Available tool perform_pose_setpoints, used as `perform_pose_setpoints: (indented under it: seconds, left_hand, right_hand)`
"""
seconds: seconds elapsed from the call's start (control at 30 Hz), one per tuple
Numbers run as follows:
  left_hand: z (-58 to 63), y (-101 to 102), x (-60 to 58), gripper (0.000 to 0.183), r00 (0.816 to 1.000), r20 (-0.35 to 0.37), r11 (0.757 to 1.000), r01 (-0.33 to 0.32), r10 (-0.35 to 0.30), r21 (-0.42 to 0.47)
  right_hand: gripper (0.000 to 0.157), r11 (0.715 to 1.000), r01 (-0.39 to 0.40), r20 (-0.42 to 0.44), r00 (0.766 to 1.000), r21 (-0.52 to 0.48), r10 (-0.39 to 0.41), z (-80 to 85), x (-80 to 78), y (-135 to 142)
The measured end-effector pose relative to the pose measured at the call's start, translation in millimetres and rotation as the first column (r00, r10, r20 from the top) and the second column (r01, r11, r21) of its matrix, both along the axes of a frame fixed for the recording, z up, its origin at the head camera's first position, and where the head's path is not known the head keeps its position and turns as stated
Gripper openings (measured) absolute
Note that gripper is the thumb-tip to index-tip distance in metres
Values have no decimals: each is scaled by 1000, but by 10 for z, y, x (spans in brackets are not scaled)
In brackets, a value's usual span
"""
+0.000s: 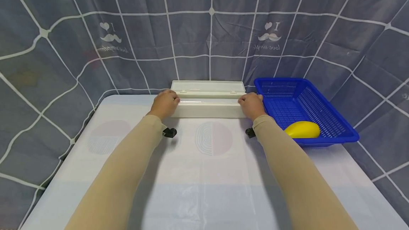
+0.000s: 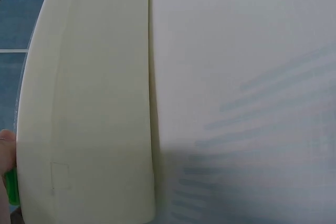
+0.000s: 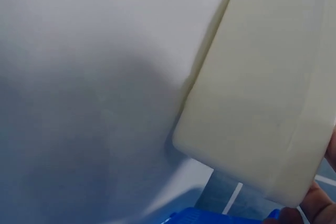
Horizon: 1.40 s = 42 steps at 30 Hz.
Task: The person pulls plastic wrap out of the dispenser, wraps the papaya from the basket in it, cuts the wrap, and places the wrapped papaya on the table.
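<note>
A long white cling film dispenser [image 1: 209, 111] lies across the far side of the table, its lid [image 1: 207, 86] tipped back against the curtain. Something clear and shiny stretches along its opening. My left hand [image 1: 164, 104] grips the dispenser's left end with curled fingers. At the other end my right hand [image 1: 252, 105] holds it likewise; fingertips [image 3: 317, 203] show by the corner in the right wrist view. A small green piece [image 2: 11, 188] shows beside the left fingers in the left wrist view. The dispenser's wall hides most of both hands from the wrist cameras.
To the right, a blue plastic basket [image 1: 335, 140] stands close to my right hand. A yellow rounded object [image 1: 303, 129] lies in it, partly behind my right sleeve. A grey checked curtain [image 1: 191, 38] encloses the patterned white table covering [image 1: 204, 173].
</note>
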<state>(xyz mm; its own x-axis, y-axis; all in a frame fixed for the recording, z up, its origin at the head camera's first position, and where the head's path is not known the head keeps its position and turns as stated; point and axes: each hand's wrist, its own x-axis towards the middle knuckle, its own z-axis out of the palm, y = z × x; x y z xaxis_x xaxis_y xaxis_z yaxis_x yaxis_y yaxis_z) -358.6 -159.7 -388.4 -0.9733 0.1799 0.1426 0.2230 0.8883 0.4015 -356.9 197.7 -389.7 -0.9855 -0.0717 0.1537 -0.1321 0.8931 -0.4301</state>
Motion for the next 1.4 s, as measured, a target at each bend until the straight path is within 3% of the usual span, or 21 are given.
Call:
perform_pose_setpoints:
  seconds: [0.23, 0.43, 0.67, 0.9, 1.13, 1.4]
  left_hand:
    - [2, 5, 0, 32, 1000, -16, 1000, -9, 9, 21]
    - [24, 12, -6, 34, 999, -32, 1000, -1, 1, 11]
    - [89, 15, 15, 31, 996, -94, 1000, 4, -5, -13]
    - [145, 7, 47, 30, 995, -95, 1000, 8, -10, -24]
    - [170, -7, 30, 30, 996, -83, 1000, 8, -10, -22]
    - [207, -30, 72, 28, 999, -38, 1000, 11, -10, 21]
  right_hand:
    - [35, 1000, 26, -8, 1000, 2, -26, -27, -10, 1]
    - [33, 998, 62, -62, 996, -13, -63, -39, -15, -8]
    - [32, 999, 26, -107, 994, 43, -21, 3, -35, -19]
    - [34, 997, 55, -54, 997, -47, -58, 53, -20, -32]
    - [34, 990, 22, -81, 996, -141, -34, 113, 44, -23]
    - [33, 977, 17, -8, 1000, -213, -20, 129, 88, 24]
